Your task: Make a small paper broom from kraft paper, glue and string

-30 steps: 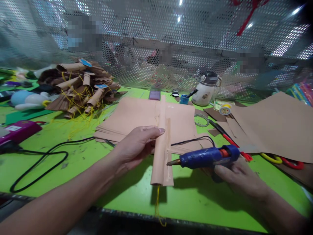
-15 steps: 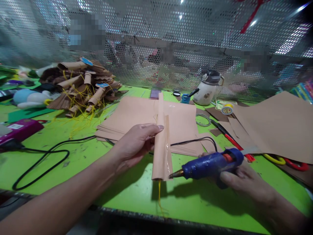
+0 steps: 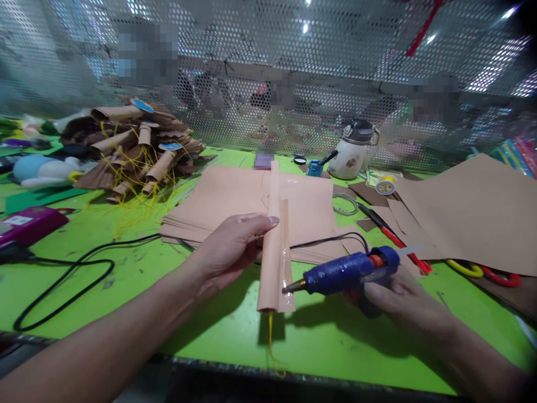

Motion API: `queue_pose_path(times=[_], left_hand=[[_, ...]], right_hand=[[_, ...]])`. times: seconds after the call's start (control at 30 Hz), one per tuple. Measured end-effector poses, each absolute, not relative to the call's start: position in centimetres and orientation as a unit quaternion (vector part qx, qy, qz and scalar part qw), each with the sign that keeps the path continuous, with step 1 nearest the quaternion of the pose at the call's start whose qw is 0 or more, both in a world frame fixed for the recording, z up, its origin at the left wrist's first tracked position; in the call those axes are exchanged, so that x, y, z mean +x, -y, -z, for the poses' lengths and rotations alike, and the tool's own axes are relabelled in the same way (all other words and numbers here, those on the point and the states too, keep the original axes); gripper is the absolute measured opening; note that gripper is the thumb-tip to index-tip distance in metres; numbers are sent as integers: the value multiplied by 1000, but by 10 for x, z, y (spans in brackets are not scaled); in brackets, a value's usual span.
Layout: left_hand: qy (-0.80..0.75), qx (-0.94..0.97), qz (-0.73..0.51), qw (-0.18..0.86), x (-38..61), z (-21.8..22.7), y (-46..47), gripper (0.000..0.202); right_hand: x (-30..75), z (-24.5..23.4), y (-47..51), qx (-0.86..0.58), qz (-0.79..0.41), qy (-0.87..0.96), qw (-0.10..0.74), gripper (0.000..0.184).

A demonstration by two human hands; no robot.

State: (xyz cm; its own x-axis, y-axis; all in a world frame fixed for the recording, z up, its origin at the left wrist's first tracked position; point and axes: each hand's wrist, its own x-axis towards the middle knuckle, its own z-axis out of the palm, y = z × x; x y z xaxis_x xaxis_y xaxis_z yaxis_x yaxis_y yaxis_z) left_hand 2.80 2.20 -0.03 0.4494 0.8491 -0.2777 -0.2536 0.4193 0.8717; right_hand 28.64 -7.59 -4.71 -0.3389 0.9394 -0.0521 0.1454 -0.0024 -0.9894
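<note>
While pinching the kraft-paper tube (image 3: 268, 274) in the left hand (image 3: 237, 240) and gripping the blue glue gun (image 3: 338, 273) in the right hand (image 3: 398, 296), hold nozzle (image 3: 296, 286) low over the flap (image 3: 286, 252) just right of the left hand; squeeze evenly, clear of yellow string (image 3: 271, 333).
</note>
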Motion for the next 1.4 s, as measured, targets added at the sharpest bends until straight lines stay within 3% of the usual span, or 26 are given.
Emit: queue_pose_path(times=[0.57,0.83,1.07,1.4], left_hand=[[-400,376,-373,748,27,-2,-24,9],[-384,377,-377,754,27,-2,-23,18],[-396,378,-386,743,25,-2,-23,9],[-397,345,-409,745,26,-2,-23,6]], right_hand=[[292,46,78,-434,-557,586,398,30],[289,42,80,-422,-566,580,406,33],[288,48,80,-425,-566,604,366,34],[285,47,77,-421,-576,575,399,33]])
